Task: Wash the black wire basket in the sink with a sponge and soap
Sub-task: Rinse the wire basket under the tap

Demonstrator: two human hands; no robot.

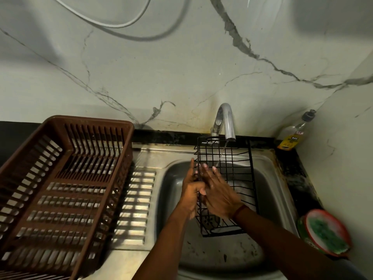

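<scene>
Two hands are at work over one sink [271, 178], and between them is the single black wire basket [232, 172]. It stands tilted in the bowl, its long axis running away from the person. The far end is raised up under the one tap [225, 120], and the near end is down by the drain strainer [211, 220], just below the wrists. The left hand [191, 190] grips the basket's left edge, the thumb hooked over the wire and the fingers up behind it. The right hand [218, 190] lies flat on the grid just beside the left, its fingers straight and wet, holding nothing. One thin stream of water [222, 152] falls just past the right fingertips. Well off to the left of the left hand sits one brown plastic dish rack [90, 123] on the ribbed drainboard [135, 199]. Beyond the right hand, in the back corner, stands one soap bottle [292, 136]. To the right of the right forearm, one green sponge [327, 233] rests in one round dish [311, 217].
</scene>
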